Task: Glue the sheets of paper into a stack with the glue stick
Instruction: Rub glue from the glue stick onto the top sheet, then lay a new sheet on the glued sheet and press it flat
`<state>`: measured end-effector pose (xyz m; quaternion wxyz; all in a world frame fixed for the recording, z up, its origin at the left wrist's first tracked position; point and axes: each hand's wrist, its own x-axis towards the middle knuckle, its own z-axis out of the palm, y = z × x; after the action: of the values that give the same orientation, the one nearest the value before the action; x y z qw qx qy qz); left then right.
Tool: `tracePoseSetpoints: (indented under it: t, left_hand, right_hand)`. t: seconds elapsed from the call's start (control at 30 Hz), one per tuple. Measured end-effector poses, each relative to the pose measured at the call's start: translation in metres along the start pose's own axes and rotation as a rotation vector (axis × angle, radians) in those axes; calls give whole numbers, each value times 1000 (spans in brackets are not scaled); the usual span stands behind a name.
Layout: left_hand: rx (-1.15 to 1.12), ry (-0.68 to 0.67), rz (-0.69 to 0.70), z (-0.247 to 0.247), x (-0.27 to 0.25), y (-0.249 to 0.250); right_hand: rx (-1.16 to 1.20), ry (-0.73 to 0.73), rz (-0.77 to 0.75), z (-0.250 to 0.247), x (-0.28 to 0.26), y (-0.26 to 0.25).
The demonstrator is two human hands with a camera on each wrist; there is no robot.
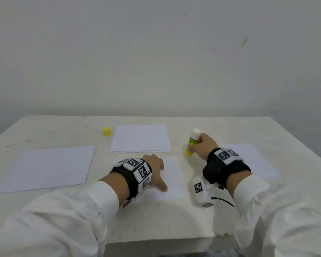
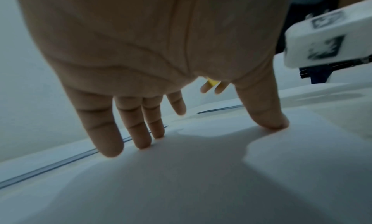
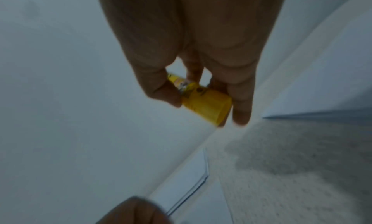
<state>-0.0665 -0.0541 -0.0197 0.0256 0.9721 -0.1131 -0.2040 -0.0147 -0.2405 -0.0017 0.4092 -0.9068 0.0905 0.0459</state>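
While the left hand [image 1: 155,168] lies spread with straight fingers [image 2: 108,132] and thumb pressing down on the near sheet [image 1: 171,175] at the front middle of the bench [image 1: 230,127], the right hand [image 1: 205,145] holds the glue stick [image 1: 192,142] just beyond that sheet's far right corner. Its thumb and fingers [image 3: 241,103] curl around the tube's middle. The stick's long axis stands nearly upright, leaning slightly right, with the uncapped white tip up and the yellow base down, close above the bench. The yellow cap [image 1: 106,131] stands by itself, left of the paper stack [image 1: 140,139]. 1 large sheet [image 1: 48,168] lies far left, another sheet [image 1: 252,154] under the right wrist.
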Motion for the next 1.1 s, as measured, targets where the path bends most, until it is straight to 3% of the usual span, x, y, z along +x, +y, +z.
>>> tracePoseSetpoints:
  t: [0.13, 0.3, 0.5, 0.67, 0.77, 1.0, 1.1]
  left_hand:
    - [-34, 6, -8, 4, -2, -3]
    - [74, 22, 3, 5, -3, -3]
    - [-9, 43, 7, 5, -11, -10]
    - [-156, 109, -13, -6, -32, -45]
    - [-170, 138, -131, -12, -51, -93]
    - [-201, 41, -495, -9, -120, -231]
    - [-179, 8, -586, 1, -138, -276]
  right_hand:
    - [-174, -57, 54, 7, 10, 7]
    - [-160, -37, 53, 11, 10, 9]
    - [-168, -25, 215, 3, -14, 1]
    - [-399, -313, -37, 20, -59, -43]
    - [-478, -443, -229, 52, -76, -89]
    - [-655, -503, -430, 170, -77, -175]
    - [-833, -490, -478, 215, -74, -193]
